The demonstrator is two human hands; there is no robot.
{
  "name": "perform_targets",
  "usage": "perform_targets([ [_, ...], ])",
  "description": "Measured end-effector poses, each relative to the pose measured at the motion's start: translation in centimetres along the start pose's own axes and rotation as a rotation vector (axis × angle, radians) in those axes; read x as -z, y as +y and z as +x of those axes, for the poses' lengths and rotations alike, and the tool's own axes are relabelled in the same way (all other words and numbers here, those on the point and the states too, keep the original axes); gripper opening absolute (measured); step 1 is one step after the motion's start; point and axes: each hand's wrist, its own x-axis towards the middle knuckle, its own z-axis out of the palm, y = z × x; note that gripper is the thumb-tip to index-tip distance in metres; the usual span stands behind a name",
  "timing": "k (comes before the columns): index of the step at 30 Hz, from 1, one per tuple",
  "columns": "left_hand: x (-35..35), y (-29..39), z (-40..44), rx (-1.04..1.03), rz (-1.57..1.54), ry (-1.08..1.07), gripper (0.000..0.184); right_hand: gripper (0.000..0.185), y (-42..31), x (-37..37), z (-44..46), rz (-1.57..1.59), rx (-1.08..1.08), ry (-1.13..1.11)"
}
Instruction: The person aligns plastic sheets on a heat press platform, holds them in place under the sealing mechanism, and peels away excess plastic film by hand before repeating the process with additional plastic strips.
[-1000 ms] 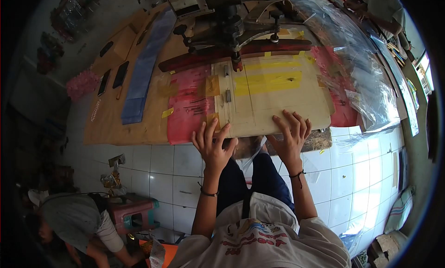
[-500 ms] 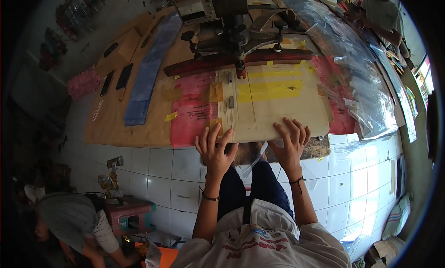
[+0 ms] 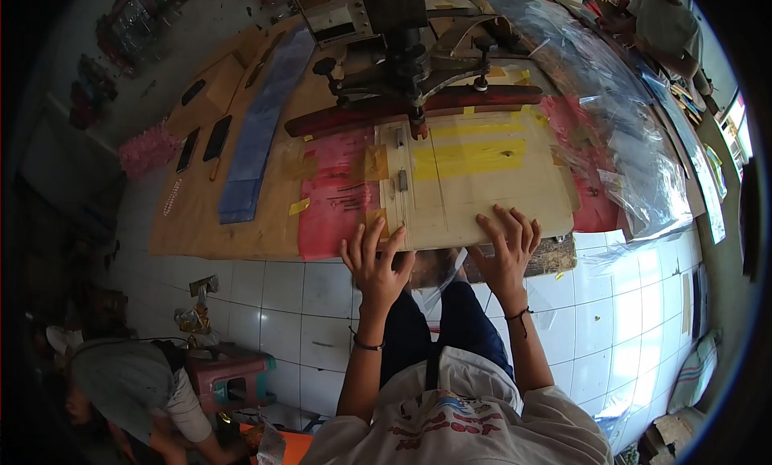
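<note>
My left hand lies with its fingers spread on the front edge of a pale flat board, near a strip of red sheet. Farther right, my right hand rests on the same edge, fingers apart and fingertips on the board's top. Neither hand grips anything I can see; the thumbs are at or below the edge. Yellow tape and two small metal pieces sit on the board. Over its far part stands a machine head with a long curved red bar.
Blue sheets and phones lie on the wooden table at left. Clear plastic sheets pile up at right. One person bends near a stool at lower left; another person is at upper right.
My hands keep their places on the board edge. The view has shifted very slightly, and the person at upper right has moved a little.
</note>
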Motion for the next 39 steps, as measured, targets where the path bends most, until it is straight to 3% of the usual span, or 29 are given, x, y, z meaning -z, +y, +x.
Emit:
perform_targets([
  [22,0.3,1.2,0.7,0.018,-0.036,-0.015,0.061,0.063,-1.0,1.4,0.5,0.008,-0.017,-0.048],
  [28,0.5,2.4,0.8,0.06,-0.017,-0.071,0.048,0.053,-2.9,4.7,3.3,0.078,-0.047,-0.224],
  [35,0.4,2.1,0.6,0.035,-0.008,-0.082,0.046,0.055,-2.3,0.9,11.4,-0.041,0.008,-0.569],
  [39,0.9,1.8,0.7,0.026,-0.019,-0.128,0.049,0.059,-1.8,-1.3,14.3,0.1,0.213,-0.672],
])
